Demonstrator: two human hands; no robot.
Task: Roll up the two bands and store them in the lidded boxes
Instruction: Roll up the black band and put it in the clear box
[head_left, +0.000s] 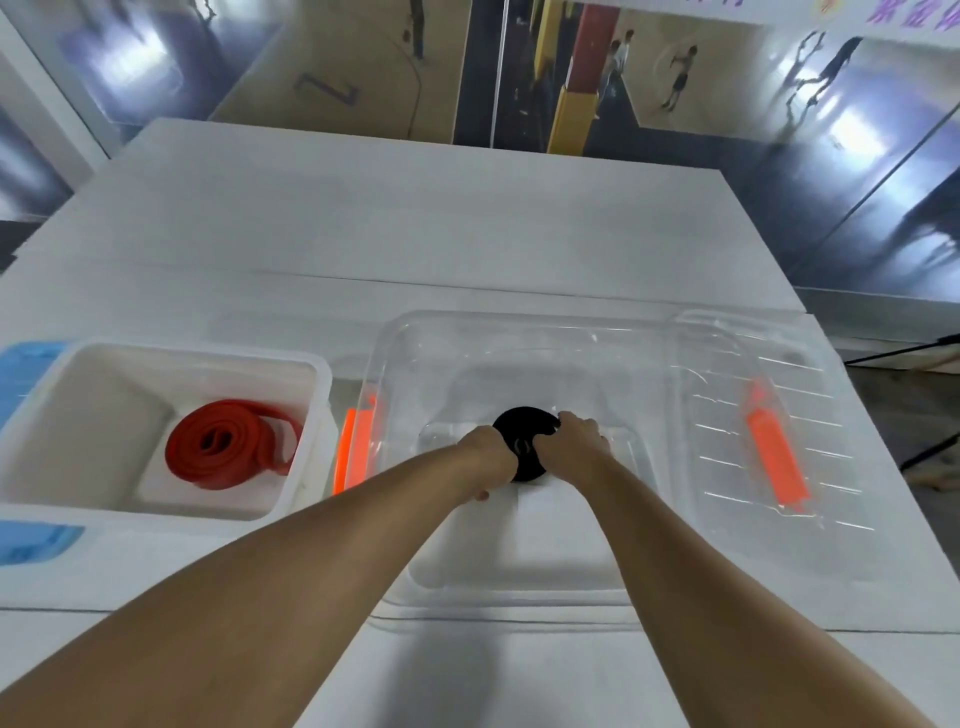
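A rolled black band (523, 431) is held inside the clear plastic box (519, 338), low over its floor. My left hand (488, 460) grips its left side and my right hand (571, 439) grips its right side. Both arms reach over the box's near wall. A red band (223, 447), loosely coiled with one end springing outward, lies in the white box (171, 353) to the left. I cannot tell whether the black roll touches the box floor.
A clear lid with an orange latch (776, 457) lies right of the clear box. Another orange latch (350, 447) hangs on that box's left side. Blue lid parts (36, 540) flank the white box. Everything rests on a white table (415, 234), whose right edge drops off.
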